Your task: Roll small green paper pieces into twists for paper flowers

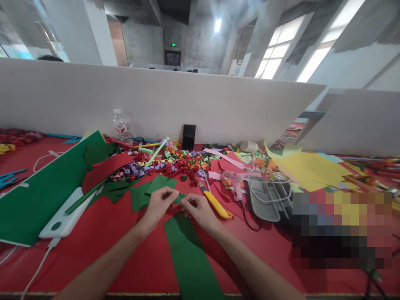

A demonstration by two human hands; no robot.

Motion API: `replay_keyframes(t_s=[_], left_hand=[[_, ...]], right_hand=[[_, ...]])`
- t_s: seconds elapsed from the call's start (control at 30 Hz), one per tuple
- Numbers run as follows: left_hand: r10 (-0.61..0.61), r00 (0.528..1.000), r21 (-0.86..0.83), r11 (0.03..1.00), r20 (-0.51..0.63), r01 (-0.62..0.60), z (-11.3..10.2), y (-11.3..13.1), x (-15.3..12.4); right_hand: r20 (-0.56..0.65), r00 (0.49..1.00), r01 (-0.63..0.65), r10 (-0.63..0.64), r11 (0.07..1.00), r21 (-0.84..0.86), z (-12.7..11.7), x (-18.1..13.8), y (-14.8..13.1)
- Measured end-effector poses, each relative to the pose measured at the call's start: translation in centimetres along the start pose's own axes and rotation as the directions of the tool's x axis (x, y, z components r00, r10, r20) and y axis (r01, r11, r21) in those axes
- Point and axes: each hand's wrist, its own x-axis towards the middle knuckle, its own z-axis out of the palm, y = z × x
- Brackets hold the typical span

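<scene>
My left hand [161, 204] pinches one end of a small piece of green paper [179, 198] between thumb and fingers. On its other end, the fingers of my right hand [196, 208] are closed. Below both hands lies a long green paper strip [187, 254], flat on the red tabletop. Several green paper pieces [140, 196] rest just behind my left hand. A yellow utility knife [217, 203] lies close to the right of my right hand, its blade end pointing away from me.
Curled paper flowers [175, 160] heap along the white partition [156, 100]. A pink glue gun [236, 183] sits beside a grey tray [265, 204] with cables. Yellow sheets [312, 168] lie at right. At left are a white power strip [65, 216] and a leaning green board [46, 191].
</scene>
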Motion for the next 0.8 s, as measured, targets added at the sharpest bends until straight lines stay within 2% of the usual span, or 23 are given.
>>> replay_keyframes(t_s=[0.17, 0.3, 0.37, 0.53, 0.63, 0.8], left_hand=[[-0.157, 0.987, -0.126, 0.979, 0.025, 0.159, -0.1, -0.1, 0.0], [-0.164, 0.986, -0.120, 0.980, -0.031, 0.160, -0.2, 0.0, 0.0], [-0.165, 0.985, -0.122, 0.980, -0.046, 0.158, -0.3, 0.3, 0.0], [-0.124, 0.990, -0.116, 0.985, 0.071, 0.131, -0.4, 1.0, -0.1], [-0.055, 0.995, -0.076, 0.995, 0.083, 0.061, -0.6, 0.8, 0.0], [0.007, 0.995, 0.072, 0.997, 0.096, -0.014, -0.9, 0.1, 0.4]], right_hand=[[-0.042, 0.999, 0.032, -0.033, 0.999, -0.035, -0.5, 0.1, 0.2], [-0.162, 0.968, 0.161, -0.190, 0.971, -0.177, -0.6, -0.3, -0.5], [-0.163, 0.949, 0.223, -0.271, 0.939, -0.263, -0.6, -0.6, -1.0], [-0.114, 0.911, 0.324, -0.397, 0.857, -0.400, -0.8, -0.9, -1.6], [-0.122, 0.929, 0.289, -0.350, 0.890, -0.352, -0.8, -0.6, -1.4], [-0.101, 0.977, 0.177, -0.186, 0.979, -0.096, -0.7, 0.1, -0.5]])
